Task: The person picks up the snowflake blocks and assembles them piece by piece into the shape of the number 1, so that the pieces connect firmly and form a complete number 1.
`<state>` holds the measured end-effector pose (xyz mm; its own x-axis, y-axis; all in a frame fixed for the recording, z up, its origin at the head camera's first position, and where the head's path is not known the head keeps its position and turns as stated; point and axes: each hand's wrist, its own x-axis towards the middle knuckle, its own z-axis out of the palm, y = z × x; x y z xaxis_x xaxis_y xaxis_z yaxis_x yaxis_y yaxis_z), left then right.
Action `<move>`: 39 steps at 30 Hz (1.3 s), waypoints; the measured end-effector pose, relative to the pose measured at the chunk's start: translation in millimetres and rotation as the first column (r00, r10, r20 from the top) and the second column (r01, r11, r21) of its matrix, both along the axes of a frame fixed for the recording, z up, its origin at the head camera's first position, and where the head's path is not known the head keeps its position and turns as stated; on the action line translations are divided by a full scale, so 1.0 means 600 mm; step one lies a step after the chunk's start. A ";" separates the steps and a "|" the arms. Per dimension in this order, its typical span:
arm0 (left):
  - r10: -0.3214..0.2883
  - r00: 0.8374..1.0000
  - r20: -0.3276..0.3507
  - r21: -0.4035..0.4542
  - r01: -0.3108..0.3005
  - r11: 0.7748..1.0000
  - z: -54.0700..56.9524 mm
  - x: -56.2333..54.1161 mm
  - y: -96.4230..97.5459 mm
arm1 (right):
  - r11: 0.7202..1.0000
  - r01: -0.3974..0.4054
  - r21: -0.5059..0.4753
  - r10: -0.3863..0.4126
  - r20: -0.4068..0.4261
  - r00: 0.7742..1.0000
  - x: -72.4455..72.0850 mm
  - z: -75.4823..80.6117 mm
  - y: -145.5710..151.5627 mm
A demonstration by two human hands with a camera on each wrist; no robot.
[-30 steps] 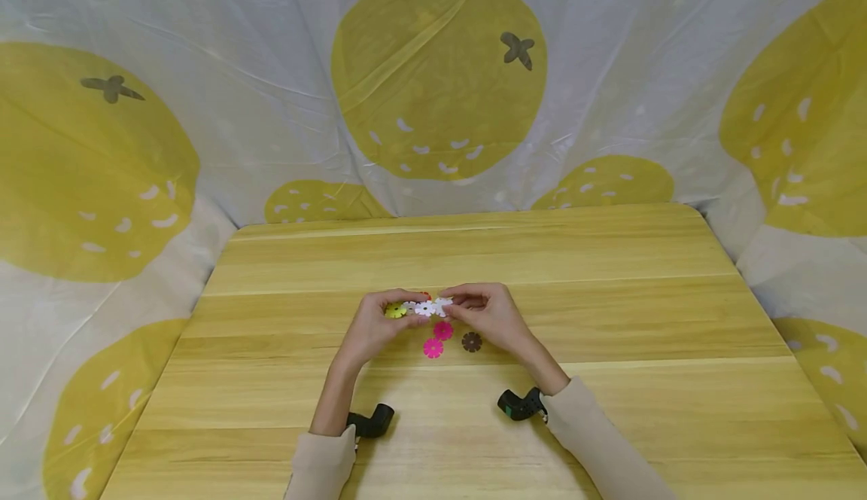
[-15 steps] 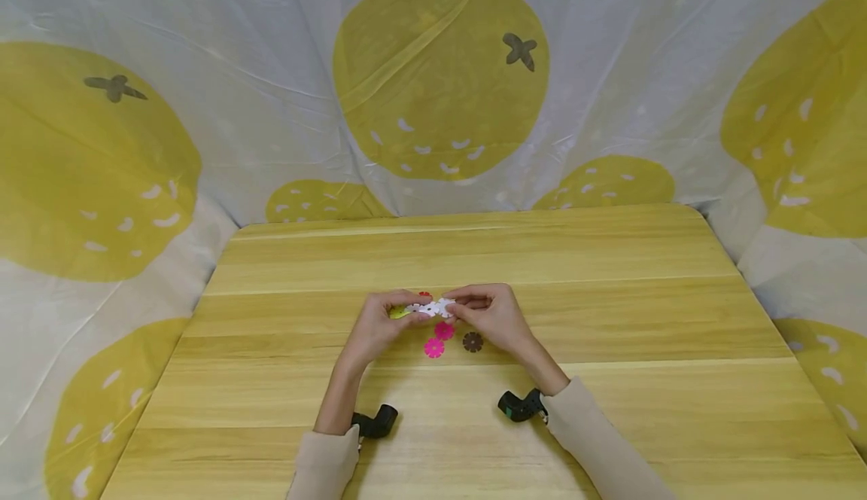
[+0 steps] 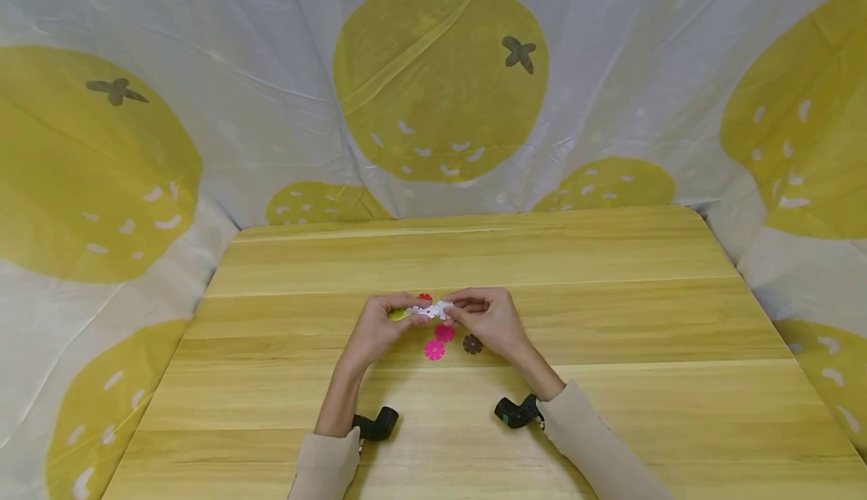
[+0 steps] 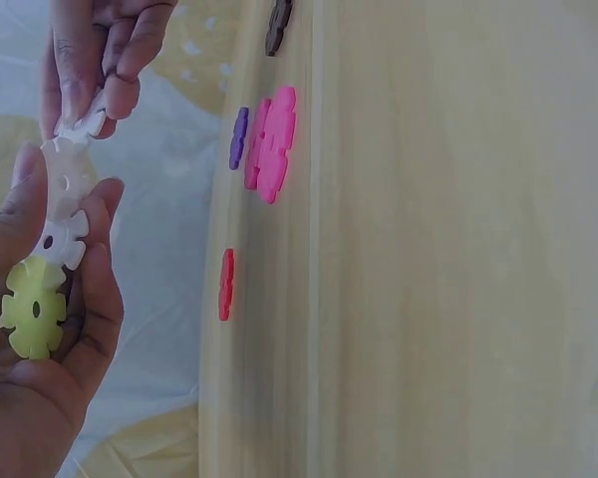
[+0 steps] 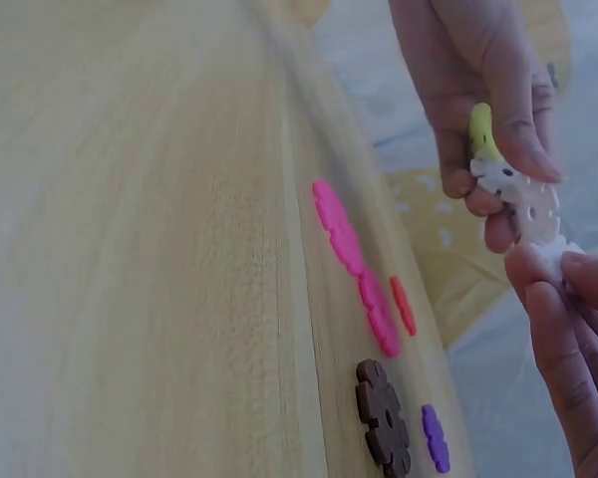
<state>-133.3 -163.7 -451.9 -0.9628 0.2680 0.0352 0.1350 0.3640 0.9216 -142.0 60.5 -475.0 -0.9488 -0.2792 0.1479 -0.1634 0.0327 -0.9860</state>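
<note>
My left hand [image 3: 375, 328] grips a chain of interlocked snowflake discs above the table, its thumb on one side and fingers on the other. At the chain's left end is a yellow disc [image 4: 35, 311], joined to a white disc [image 4: 64, 242]. A further whitish disc [image 4: 68, 179] follows, seen between thumb and fingers in the left wrist view. With thumb and fingertips my right hand [image 3: 493, 325] pinches the white disc [image 4: 86, 121] at the other end, which overlaps its neighbour. Fingers cover parts of the chain.
Below the hands, two pink discs [image 3: 435, 349] lie together on the wooden table [image 3: 576, 251]. A brown disc [image 3: 473, 344] is to their right, a red disc [image 3: 424, 297] behind. Both wrist views show a purple disc [image 5: 435, 438]. Black wrist cameras [image 3: 518, 412] extend inward.
Between the hands, the chain has tilted, so the yellow disc shows flatter and less of it is visible. Both hands keep their hold and have shifted only slightly.
</note>
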 end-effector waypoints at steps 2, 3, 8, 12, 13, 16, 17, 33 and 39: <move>0.002 1.000 0.000 -0.002 -0.002 1.000 0.000 0.000 0.000 | 1.000 0.001 -0.004 -0.001 -0.008 1.000 0.000 -0.001 -0.001; 0.003 1.000 -0.002 -0.003 -0.003 1.000 -0.001 0.000 0.000 | 1.000 0.001 -0.006 -0.001 -0.011 1.000 0.000 -0.002 -0.001; -0.010 1.000 0.006 0.023 0.009 1.000 -0.003 0.000 -0.002 | 1.000 -0.012 -0.015 0.012 -0.015 1.000 -0.001 -0.006 -0.001; -0.031 0.999 0.016 0.044 0.031 0.999 -0.003 0.000 -0.001 | 1.000 -0.026 -0.017 0.026 -0.009 1.000 -0.001 -0.003 0.000; -0.036 0.999 0.017 0.045 0.035 0.998 -0.003 0.000 -0.002 | 0.999 -0.029 -0.016 0.029 -0.009 1.000 0.000 -0.002 0.001; -0.041 0.999 0.025 0.047 0.040 0.998 -0.001 0.000 -0.003 | 0.999 -0.043 -0.023 0.042 -0.011 0.999 0.000 0.001 0.003; -0.041 0.999 0.027 0.047 0.040 0.998 0.000 0.000 -0.004 | 0.998 -0.048 -0.027 0.048 -0.010 0.999 0.001 0.002 0.003; -0.051 0.998 0.048 0.048 0.048 0.998 0.000 -0.003 -0.007 | 0.997 -0.076 -0.032 0.076 0.005 0.997 -0.003 0.002 0.008; -0.051 0.997 0.057 0.031 0.050 0.998 0.002 -0.001 -0.012 | 0.995 -0.099 -0.020 0.099 -0.006 0.995 -0.004 0.003 0.008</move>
